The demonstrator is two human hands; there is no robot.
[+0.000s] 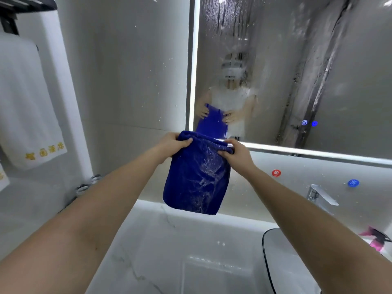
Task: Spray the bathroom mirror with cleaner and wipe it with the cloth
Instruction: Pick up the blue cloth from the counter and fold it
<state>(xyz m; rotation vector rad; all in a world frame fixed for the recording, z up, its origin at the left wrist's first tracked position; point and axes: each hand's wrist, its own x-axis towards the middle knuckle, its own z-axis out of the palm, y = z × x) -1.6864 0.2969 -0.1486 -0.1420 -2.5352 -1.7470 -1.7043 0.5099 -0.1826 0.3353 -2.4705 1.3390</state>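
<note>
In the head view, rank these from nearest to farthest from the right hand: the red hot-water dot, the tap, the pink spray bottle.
From the right hand, which holds the cloth:
1. Red dot, on the wall just to its right.
2. Tap, farther right, over the sink.
3. Pink spray bottle, at the far right edge.

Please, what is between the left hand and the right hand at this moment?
In the head view, the folded top edge of the blue cloth spans between the left hand and right hand; both grip it, the rest hanging below.
</note>
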